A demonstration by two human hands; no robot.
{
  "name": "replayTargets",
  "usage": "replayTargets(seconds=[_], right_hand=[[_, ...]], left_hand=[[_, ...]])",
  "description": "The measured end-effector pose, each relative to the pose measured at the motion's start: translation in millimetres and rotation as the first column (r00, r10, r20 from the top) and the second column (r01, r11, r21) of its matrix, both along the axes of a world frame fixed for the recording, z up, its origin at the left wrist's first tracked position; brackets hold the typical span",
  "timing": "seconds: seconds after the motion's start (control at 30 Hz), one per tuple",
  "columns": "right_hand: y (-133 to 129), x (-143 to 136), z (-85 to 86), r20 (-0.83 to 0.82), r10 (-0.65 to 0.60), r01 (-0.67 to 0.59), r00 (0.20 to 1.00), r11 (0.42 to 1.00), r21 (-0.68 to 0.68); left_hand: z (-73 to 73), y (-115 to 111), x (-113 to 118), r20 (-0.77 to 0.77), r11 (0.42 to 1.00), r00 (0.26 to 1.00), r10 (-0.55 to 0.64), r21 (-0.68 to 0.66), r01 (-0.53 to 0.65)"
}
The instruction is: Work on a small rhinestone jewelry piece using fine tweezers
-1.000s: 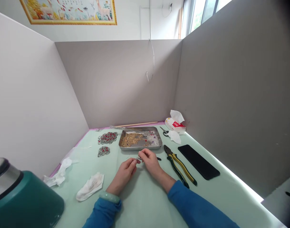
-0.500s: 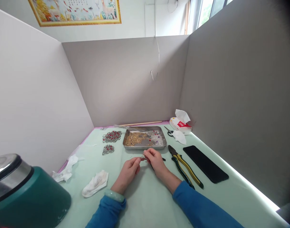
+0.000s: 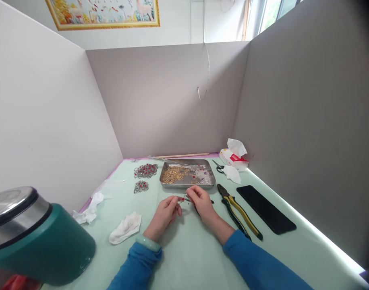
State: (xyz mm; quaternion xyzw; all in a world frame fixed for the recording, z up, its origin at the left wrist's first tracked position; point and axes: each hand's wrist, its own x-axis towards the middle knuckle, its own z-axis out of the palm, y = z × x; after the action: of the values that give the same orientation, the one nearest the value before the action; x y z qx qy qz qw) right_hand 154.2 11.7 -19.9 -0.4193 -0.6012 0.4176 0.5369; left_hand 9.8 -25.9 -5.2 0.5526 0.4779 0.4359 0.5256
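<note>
My left hand (image 3: 164, 213), with a pale green bangle at the wrist, pinches a small wire piece with a red bead (image 3: 183, 199). Opposite it, my right hand (image 3: 202, 204) has its thumb and forefinger closed at the right side of the same piece. A thin dark tool (image 3: 212, 202) shows partly beneath my right hand; whether it is held or lying there I cannot tell. Just beyond the hands stands a metal tray (image 3: 187, 186) with gold beads (image 3: 175, 175), clear beads (image 3: 203, 176) and a few red ones.
Two piles of beaded wire pieces (image 3: 146, 170) lie left of the tray. Pliers (image 3: 240, 212), a black phone-like slab (image 3: 266, 209), scissors (image 3: 219, 167) and a tissue box (image 3: 234, 159) are at the right. A green flask (image 3: 51, 245) and crumpled tissues (image 3: 125, 228) are at the left.
My fingers have parted slightly, and the red bead on the wire piece now shows between them. The whole view has shifted a little as the head moved.
</note>
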Motion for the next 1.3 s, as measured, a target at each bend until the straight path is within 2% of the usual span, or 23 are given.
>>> replayTargets(seconds=[0.13,0.2,0.27,0.37,0.5,0.67,0.73,0.83,0.9,1.03,1.1,1.17,1.3], right_hand=[[0,2,1.4,0.197,-0.025,0.009,0.980,0.997,0.082],[0,8,3.9,0.322,-0.073,0.030,0.944,0.990,0.137],[0,15,6.3,0.456,-0.139,0.055,0.879,0.980,0.193],[-1,26,7.3,0.642,-0.199,0.049,0.740,0.969,0.243],[-8,25,6.0,0.790,-0.206,-0.019,0.577,0.964,0.266],[-13,18,11.1,0.863,-0.133,-0.211,0.488,0.941,0.264],[-10,20,13.7,0.866,-0.154,-0.195,0.475,0.942,0.274],[-6,25,14.3,0.858,-0.236,-0.079,0.456,0.950,0.303],[-7,24,12.8,0.859,-0.239,-0.072,0.452,0.950,0.302],[-17,15,10.7,0.866,-0.094,-0.296,0.491,0.917,0.267],[-18,11,10.8,0.855,-0.047,-0.359,0.517,0.894,0.266],[-16,13,10.5,0.830,-0.068,-0.316,0.554,0.905,0.285],[-7,20,8.2,0.761,-0.147,-0.151,0.632,0.940,0.307]], left_hand=[[-0.4,0,-2,-0.078,0.999,0.997,-0.003,0.045,0.007],[-0.3,2,-3,-0.098,0.997,0.994,0.044,0.062,-0.038],[-0.6,3,-6,-0.091,0.992,0.990,0.111,0.070,-0.105],[-1.8,6,-9,-0.083,0.982,0.980,0.182,0.072,-0.176],[-4.1,8,-10,-0.091,0.974,0.971,0.219,0.081,-0.212],[-6.7,10,-10,-0.112,0.970,0.967,0.231,0.099,-0.220],[-7.4,11,-11,-0.114,0.968,0.964,0.240,0.102,-0.229],[-8.1,13,-12,-0.111,0.963,0.960,0.259,0.104,-0.248],[-8.3,14,-12,-0.107,0.959,0.956,0.273,0.109,-0.261],[-7.9,15,-14,-0.095,0.950,0.949,0.300,0.125,-0.287],[-7.3,15,-15,-0.089,0.944,0.944,0.316,0.130,-0.304],[-6.6,15,-16,-0.085,0.939,0.940,0.330,0.132,-0.318],[-4.5,16,-17,-0.080,0.941,0.943,0.324,0.130,-0.312]])
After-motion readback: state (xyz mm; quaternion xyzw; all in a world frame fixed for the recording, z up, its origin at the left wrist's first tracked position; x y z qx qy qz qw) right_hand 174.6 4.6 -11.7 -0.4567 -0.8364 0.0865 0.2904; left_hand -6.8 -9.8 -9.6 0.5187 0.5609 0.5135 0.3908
